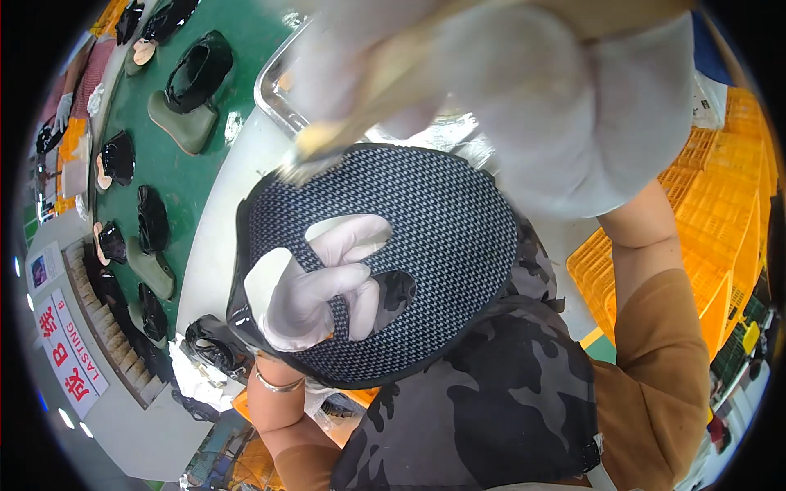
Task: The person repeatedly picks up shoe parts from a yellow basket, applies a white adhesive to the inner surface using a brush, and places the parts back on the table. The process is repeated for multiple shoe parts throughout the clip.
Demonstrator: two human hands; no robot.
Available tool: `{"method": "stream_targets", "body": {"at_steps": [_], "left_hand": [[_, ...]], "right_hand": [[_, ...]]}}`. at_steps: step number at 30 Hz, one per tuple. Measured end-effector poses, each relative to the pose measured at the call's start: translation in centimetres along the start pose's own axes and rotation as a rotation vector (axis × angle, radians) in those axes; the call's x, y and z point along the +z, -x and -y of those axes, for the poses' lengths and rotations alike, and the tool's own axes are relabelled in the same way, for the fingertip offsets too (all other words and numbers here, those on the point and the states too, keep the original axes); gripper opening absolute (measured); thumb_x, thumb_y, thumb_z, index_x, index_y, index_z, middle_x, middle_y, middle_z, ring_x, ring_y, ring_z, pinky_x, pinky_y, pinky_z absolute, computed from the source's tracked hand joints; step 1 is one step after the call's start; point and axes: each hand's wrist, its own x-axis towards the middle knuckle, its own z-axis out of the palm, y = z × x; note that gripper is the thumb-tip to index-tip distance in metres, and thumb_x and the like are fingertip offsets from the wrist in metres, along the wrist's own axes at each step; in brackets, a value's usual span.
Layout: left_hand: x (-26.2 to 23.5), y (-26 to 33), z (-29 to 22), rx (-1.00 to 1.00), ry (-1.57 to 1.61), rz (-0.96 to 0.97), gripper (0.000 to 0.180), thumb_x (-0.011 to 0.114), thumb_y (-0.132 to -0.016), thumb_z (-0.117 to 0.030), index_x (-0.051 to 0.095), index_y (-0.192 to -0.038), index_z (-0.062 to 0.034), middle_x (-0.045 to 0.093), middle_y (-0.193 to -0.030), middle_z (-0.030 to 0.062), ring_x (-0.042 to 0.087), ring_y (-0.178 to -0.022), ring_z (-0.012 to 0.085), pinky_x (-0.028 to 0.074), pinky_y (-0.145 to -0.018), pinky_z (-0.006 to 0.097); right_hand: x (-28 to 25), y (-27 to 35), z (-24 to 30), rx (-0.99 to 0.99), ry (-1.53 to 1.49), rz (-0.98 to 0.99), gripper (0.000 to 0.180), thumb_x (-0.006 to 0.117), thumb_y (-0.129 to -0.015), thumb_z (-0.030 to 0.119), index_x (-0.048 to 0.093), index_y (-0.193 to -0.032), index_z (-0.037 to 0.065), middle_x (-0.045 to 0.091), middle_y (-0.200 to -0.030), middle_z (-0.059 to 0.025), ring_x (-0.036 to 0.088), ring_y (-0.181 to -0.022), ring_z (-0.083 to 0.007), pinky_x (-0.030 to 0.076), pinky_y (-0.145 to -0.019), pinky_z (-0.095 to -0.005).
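My left hand point(319, 290), in a white glove, grips a black-and-grey mesh shoe upper point(458, 221) by its opening, with the fingers curled through the hole. The upper is held in front of my camouflage apron, its woven inner face turned up. Large and blurred at the top, my right hand point(532, 106), also white-gloved, is closed round a wooden-handled brush point(368, 119). The pale brush tip point(307, 168) lies over the upper's far left edge; whether it touches cannot be made out.
Beyond the white worktop point(217, 213) runs a green conveyor belt point(246, 33) carrying black uppers point(199, 72) and green soles point(184, 123). A metal tray point(274, 82) sits behind the upper. Orange crates point(696, 221) stack at right. A co-worker's gloved hand point(62, 114) shows far left.
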Motion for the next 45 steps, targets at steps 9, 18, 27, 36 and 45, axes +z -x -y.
{"method": "stream_targets", "body": {"at_steps": [9,18,27,36,45], "left_hand": [[0.0,0.0,0.7,-0.032,-0.057,0.069,0.045,0.041,-0.073,-0.005,0.038,-0.113,0.0141,0.050,-0.052,0.0094,0.049,-0.041,0.0150,0.036,-0.044,0.022],[-0.4,0.9,2.0,-0.005,0.003,-0.064,0.044,0.043,-0.074,-0.003,0.039,-0.115,0.0108,0.053,-0.056,0.0109,0.050,-0.042,0.0169,0.039,-0.046,0.023],[-0.3,2.3,1.6,0.102,-0.035,-0.197,0.047,0.043,-0.076,-0.008,0.035,-0.115,0.0165,0.057,-0.067,0.0147,0.058,-0.053,0.0176,0.044,-0.039,0.021],[0.0,3.5,2.7,0.286,0.026,-0.302,0.041,0.041,-0.080,-0.006,0.034,-0.113,0.0169,0.056,-0.082,0.0175,0.061,-0.055,0.0232,0.047,-0.037,0.022],[0.3,2.8,5.3,0.578,0.269,-0.438,0.029,0.042,-0.085,-0.003,0.035,-0.107,0.0129,0.048,-0.080,0.0100,0.062,-0.058,0.0271,0.048,-0.037,0.024]], "right_hand": [[1.6,-2.9,1.1,-0.186,0.095,0.511,0.015,0.052,-0.088,0.019,0.048,-0.097,0.008,0.054,-0.077,-0.0059,0.055,-0.066,-0.0204,0.044,-0.060,-0.0277],[3.4,-1.1,1.5,-0.112,-0.054,0.167,0.008,0.057,-0.085,0.016,0.055,-0.088,0.009,0.061,-0.082,-0.0011,0.059,-0.067,-0.0119,0.047,-0.060,-0.0228],[2.1,-0.1,-2.2,-0.115,-0.116,0.230,0.012,0.055,-0.087,0.013,0.050,-0.093,0.003,0.057,-0.074,-0.0059,0.056,-0.062,-0.0163,0.046,-0.059,-0.0266],[2.8,0.5,-0.5,0.014,-0.061,0.117,0.014,0.046,-0.090,0.010,0.049,-0.101,0.002,0.058,-0.086,-0.0080,0.059,-0.070,-0.0124,0.047,-0.058,-0.0201],[0.1,6.0,1.0,0.352,-0.070,-0.013,0.017,0.041,-0.092,0.009,0.045,-0.105,-0.001,0.058,-0.091,-0.0120,0.062,-0.072,-0.0135,0.051,-0.056,-0.0208]]}}
